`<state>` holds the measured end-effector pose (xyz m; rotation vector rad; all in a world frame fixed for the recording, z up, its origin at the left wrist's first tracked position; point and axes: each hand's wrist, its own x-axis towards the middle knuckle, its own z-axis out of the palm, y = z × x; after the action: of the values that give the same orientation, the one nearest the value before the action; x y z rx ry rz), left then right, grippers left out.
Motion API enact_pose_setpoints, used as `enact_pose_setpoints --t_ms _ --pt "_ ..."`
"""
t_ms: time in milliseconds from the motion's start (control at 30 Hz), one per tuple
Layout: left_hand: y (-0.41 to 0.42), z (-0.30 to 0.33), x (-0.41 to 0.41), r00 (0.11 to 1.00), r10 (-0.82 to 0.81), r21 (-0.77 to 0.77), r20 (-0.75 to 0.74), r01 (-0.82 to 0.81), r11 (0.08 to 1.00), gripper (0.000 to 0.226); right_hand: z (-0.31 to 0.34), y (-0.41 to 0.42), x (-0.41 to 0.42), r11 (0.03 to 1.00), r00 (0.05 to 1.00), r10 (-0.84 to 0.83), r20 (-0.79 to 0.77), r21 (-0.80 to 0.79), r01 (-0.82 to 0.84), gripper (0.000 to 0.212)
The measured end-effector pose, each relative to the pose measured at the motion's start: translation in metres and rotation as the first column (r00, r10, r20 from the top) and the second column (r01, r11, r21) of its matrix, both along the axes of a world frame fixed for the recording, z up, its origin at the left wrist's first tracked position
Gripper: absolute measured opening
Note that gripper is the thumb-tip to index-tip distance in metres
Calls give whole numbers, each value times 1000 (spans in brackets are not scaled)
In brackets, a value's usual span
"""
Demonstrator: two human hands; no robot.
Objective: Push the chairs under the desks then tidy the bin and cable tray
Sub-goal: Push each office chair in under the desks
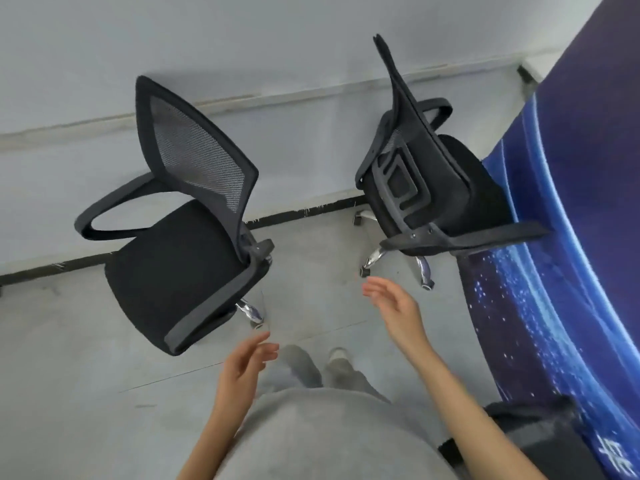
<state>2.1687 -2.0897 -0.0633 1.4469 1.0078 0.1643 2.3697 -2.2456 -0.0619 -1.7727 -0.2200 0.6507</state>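
Black mesh makes the back of the left chair [180, 216]. Its seat is black and soft-looking, with a grey rim. One curved grey armrest sticks out on its far side. Shiny silver legs with wheels peek out from under the seat. This chair stands on the grey floor [69, 341], close to the black strip at the foot of the pale wall [242, 46].

Just like it, the right chair [433, 174] is black, with a grey plastic frame on its back. It also has silver legs and wheels. Its seat goes in under the edge of the counter [571, 202], and one armrest lies along that edge. The counter has a blue cover with a picture of stars and a glowing curve on it.

Both chairs stand apart from each other, with bare floor between them.

Down low, the left hand [242, 368] is held out near the front corner of the left chair's seat. Its fingers are loose and spread, and it holds nothing. It does not touch the chair.

Higher up, the right hand [394, 306] is held out near the wheels of the right chair. Its fingers are also loose and it holds nothing.

Grey trousers [311, 427] and two shoes show below, on the floor between the hands.
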Motion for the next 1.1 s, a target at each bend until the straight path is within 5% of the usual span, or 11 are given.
enact_pose_setpoints --t_ms 300,433,533,667,800,967,1100 --pt "86 -3 109 960 280 187 -15 -273 944 30 11 158 162 950 948 310 66 23 -312 24" --pt "157 6 183 949 313 350 -37 -281 894 29 10 233 203 890 884 454 112 -28 -454 28" --pt "200 12 235 949 268 442 -167 -171 880 49 21 288 229 810 784 585 207 -99 -579 32" --pt "238 13 291 908 243 471 -340 -59 880 76 40 366 258 625 495 770 403 -320 -712 39" --pt "256 0 308 868 372 491 -329 -179 852 65 42 445 273 369 82 868 490 -524 -767 46" --pt "249 -7 305 852 441 441 -281 -293 848 63 30 511 272 120 -354 761 544 -654 -747 52" --pt "229 -9 286 844 460 373 -276 -347 861 66 21 539 269 -24 -555 626 548 -698 -716 53"
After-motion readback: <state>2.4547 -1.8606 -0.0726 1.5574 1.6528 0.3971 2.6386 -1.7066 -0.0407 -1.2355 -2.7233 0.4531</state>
